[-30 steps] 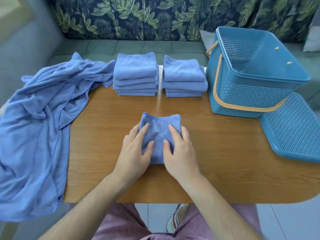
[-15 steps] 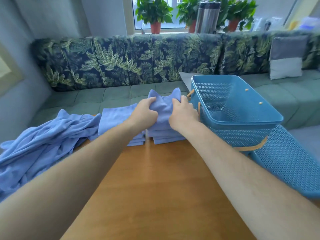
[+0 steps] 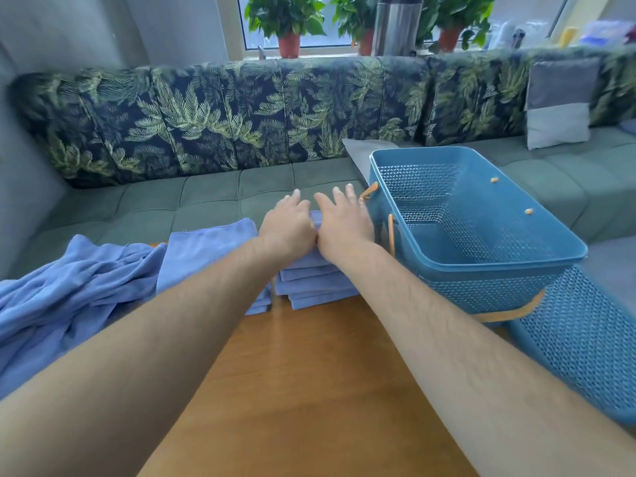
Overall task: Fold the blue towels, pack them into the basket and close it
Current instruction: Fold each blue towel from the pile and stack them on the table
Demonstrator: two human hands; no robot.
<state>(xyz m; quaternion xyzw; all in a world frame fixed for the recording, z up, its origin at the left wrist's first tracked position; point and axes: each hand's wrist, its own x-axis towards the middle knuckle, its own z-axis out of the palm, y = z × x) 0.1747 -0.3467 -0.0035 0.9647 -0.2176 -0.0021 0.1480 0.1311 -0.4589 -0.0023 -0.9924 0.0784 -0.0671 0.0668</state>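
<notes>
sofa corner under a bright window
a wooden tabletop (image 3: 309,390) stands near, against a green quilted sofa (image 3: 213,197) whose back cushions (image 3: 213,122) carry a dark palm-leaf print. a grey two-tone pillow (image 3: 559,105) leans at far right. plain grey walls (image 3: 69,29) rise at left. on the far sill, potted plants (image 3: 285,25) and a metal cylinder (image 3: 395,25) stand before the daylit window (image 3: 330,41).

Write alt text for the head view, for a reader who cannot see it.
The left hand and right hand rest flat on a stack of folded blue towels on a table, beside an open basket and its lid. A second stack and unfolded towels lie further left.
</notes>
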